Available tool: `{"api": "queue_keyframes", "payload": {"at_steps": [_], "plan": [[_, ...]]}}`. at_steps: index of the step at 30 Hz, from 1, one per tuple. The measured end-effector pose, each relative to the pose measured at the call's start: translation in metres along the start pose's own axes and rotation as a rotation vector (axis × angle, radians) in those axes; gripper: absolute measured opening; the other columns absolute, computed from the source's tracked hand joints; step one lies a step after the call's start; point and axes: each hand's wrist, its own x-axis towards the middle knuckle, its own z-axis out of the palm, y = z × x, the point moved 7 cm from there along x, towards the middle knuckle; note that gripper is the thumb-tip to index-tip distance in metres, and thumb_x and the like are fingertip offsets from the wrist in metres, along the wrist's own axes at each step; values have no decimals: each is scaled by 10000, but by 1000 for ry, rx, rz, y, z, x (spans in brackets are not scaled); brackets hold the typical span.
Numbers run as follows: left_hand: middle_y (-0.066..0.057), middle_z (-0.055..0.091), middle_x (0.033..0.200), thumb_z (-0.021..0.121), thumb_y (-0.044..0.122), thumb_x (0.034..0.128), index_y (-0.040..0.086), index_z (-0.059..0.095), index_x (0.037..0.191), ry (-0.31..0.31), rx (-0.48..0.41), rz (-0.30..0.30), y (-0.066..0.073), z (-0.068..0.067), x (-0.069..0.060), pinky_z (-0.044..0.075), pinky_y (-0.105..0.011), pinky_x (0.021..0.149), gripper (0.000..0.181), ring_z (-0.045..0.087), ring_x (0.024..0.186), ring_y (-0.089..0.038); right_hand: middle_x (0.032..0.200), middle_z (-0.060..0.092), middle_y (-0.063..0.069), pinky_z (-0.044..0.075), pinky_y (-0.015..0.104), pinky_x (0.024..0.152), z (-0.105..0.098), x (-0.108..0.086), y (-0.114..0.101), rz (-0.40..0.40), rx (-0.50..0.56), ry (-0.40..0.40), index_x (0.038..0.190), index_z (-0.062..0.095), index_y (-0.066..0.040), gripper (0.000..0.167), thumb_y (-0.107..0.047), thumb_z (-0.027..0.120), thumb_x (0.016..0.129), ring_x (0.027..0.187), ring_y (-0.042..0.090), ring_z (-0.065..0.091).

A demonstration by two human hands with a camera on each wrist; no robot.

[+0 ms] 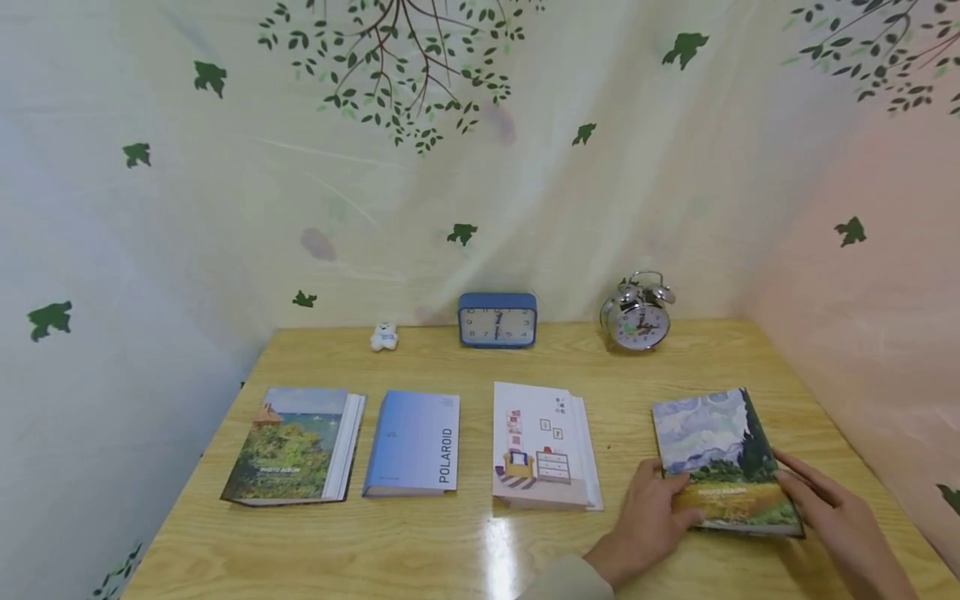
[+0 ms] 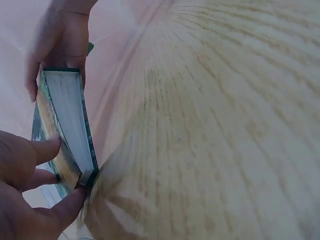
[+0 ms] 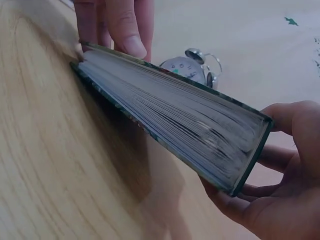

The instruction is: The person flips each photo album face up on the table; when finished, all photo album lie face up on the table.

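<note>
A photo album (image 1: 720, 450) with a painted landscape cover is at the right of the table, its cover facing up. My left hand (image 1: 651, 515) pinches its left edge, thumb on the cover. On the opposite side, my right hand (image 1: 828, 504) grips the spine. The right wrist view shows the album's page block (image 3: 175, 117) tilted, the spine end off the table with a shadow below. In the left wrist view, left fingers (image 2: 45, 150) press the album's cover and lower corner, while the right hand (image 2: 65, 42) holds the far end.
Left of it lie a white illustrated album (image 1: 536, 450), a blue POLAROID album (image 1: 412, 442) and a seaside-painting photo album (image 1: 292, 450). Along the back stand a white bear figurine (image 1: 384, 337), a blue clock (image 1: 497, 325) and a silver twin-bell alarm clock (image 1: 637, 323). A printed curtain surrounds the table.
</note>
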Motion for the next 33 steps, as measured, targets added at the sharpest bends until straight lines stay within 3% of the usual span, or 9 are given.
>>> {"api": "queue_keyframes", "payload": {"at_steps": [7,10,13,15,17,20,23,27,33], "plan": [[-47,584,1320,586,526,892,218,601,1312,28,92,69,10,-5,0,425,-206,938,522,541,1193,-144,1575,77,199,306,643,1021,-5,-8,-15,-27,-7,140,1535,153,-146,836,-673,345,915,1388,499,145],[-64,574,1336,571,525,903,200,558,1356,18,77,84,12,-6,1,437,-211,952,558,557,1189,-163,1563,145,194,493,360,952,-5,-10,-23,-77,-60,172,1526,207,-131,777,-621,357,941,1380,448,242],[-93,552,1361,570,500,916,190,506,1399,-11,16,90,12,-5,2,454,-217,966,577,559,1205,-186,1539,225,226,512,120,705,-4,-14,-30,-142,-97,196,1510,261,-87,721,-552,374,970,1180,89,550],[-112,548,1363,584,472,920,181,490,1409,-13,-27,109,12,-6,3,465,-209,958,577,564,1203,-193,1527,272,228,473,69,649,-2,-17,-34,-169,-94,209,1501,287,-69,704,-526,392,976,973,-145,523],[-105,552,1357,596,434,925,162,475,1418,-5,-72,141,14,-7,3,463,-162,934,576,564,1194,-158,1498,371,164,481,81,644,-1,-22,-39,-207,-94,221,1492,310,-54,691,-504,415,978,833,-279,383],[-78,542,1371,623,368,925,139,442,1436,-14,-206,156,13,-7,4,465,-91,866,588,564,1162,-80,1305,530,-131,494,108,639,1,-27,-46,-256,-74,243,1479,359,-77,671,-491,471,963,830,-259,439],[-33,508,1409,615,350,933,157,389,1468,-51,-342,112,9,-7,5,444,-93,899,612,525,1203,-43,1088,477,-340,506,121,642,5,-30,-53,-304,-33,254,1459,409,-103,634,-459,529,948,848,-235,485],[1,477,1434,513,403,974,197,337,1495,-69,-419,55,4,-12,9,422,-177,993,587,486,1261,-59,1134,487,-331,511,115,662,12,-30,-58,-320,-8,238,1453,424,-125,621,-453,548,940,877,-234,492],[18,506,1409,428,434,1001,219,300,1508,-28,-520,48,11,-33,19,478,-202,933,564,543,1189,-56,1237,504,-284,486,76,695,19,-30,-65,-327,6,213,1447,435,-139,613,-469,536,940,928,-250,465]]}}
